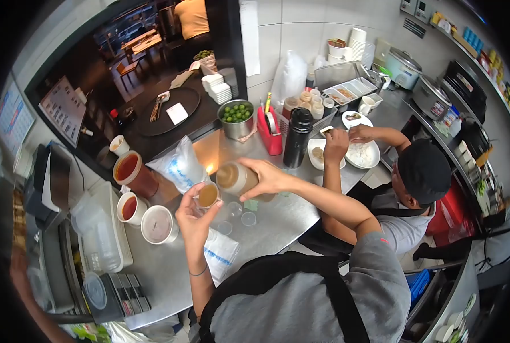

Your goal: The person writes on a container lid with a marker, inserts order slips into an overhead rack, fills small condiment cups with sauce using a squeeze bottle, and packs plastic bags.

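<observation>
My left hand point(193, 218) pinches a small clear sauce cup point(207, 195) with brown sauce in it. Close beside the cup, my right hand point(267, 178) grips a squeeze bottle point(236, 178) of brown sauce, tilted with its top toward the cup. Whether the nozzle touches the cup's rim I cannot tell. Several clear round lids or cups point(248, 219) lie on the steel counter point(283, 226) below my hands. A plastic bag with blue print point(182, 166) stands behind my left hand, and a white printed packet point(220, 251) lies near my left forearm.
Tubs of red sauce point(136, 174) and a white tub point(159, 224) stand at left. Behind are a pot of green limes point(236, 119), a red tape dispenser point(269, 131) and a black flask point(298, 138). At right, a co-worker point(406, 188) handles food over white bowls point(362, 154).
</observation>
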`<state>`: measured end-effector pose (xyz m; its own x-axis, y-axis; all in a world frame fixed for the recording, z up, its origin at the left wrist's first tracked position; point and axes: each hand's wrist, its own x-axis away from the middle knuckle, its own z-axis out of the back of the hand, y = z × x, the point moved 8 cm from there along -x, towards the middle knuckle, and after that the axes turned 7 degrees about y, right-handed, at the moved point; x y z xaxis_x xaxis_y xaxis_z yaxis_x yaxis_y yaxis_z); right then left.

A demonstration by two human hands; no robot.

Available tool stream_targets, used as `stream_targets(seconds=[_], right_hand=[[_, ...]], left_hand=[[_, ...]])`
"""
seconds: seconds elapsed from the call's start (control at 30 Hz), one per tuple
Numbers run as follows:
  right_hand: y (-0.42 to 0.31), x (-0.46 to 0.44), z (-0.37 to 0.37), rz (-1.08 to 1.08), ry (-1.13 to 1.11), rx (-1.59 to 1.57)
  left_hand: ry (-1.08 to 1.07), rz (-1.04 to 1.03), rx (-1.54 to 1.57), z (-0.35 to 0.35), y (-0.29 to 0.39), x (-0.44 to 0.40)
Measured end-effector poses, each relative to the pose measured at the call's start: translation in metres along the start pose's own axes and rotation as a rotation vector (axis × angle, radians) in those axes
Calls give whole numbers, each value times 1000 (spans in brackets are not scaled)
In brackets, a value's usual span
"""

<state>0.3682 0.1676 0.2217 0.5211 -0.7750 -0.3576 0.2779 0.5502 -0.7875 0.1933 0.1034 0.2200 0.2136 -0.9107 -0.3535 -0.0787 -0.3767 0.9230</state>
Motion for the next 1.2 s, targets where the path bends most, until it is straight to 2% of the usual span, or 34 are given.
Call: stream_targets(seconds=[0.1, 0.17, 0.2, 0.3, 0.33, 0.37, 0.43, 0.5, 0.57, 0.63, 0.67, 0.77, 0.87, 1.1, 1.17, 1.2], right_hand=[[-18, -11, 40, 18, 197, -339], [-33, -18, 87, 61, 405, -310], [-34, -20, 112, 43, 507, -227], [-37, -22, 189, 167, 878, -55], [-20, -26, 218, 173, 963, 111], [-24, -24, 237, 201, 1083, 469], [11, -32, 272, 17, 1094, 693], [45, -37, 295, 2, 1021, 800], [98, -35, 309, -224, 911, 759], [146, -29, 316, -353, 810, 729], [167, -27, 318, -335, 788, 741], [208, -13, 315, -586, 764, 636], [203, -16, 304, -617, 771, 525], [227, -26, 283, -673, 633, 302], [242, -29, 278, -694, 589, 423], [262, -33, 286, -633, 513, 728]], left_hand=[[-15, 52, 67, -6, 17, -2], [17, -21, -16, -1, 24, 0], [23, -45, -104, 5, 21, 2], [62, -101, -209, 20, 19, 16], [60, -101, -205, 25, 17, 21], [81, -79, -220, 33, 12, 27], [108, -54, -229, 46, 4, 36], [154, -41, -263, 59, -4, 44], [177, -36, -287, 67, -11, 49], [201, -36, -310, 69, -13, 52], [204, -55, -328, 69, -13, 52], [216, -50, -369, 65, -8, 53], [199, -52, -422, 64, -15, 55], [118, -82, -524, 50, -9, 58], [118, -84, -523, 50, -10, 58], [109, -85, -526, 50, -10, 59]])
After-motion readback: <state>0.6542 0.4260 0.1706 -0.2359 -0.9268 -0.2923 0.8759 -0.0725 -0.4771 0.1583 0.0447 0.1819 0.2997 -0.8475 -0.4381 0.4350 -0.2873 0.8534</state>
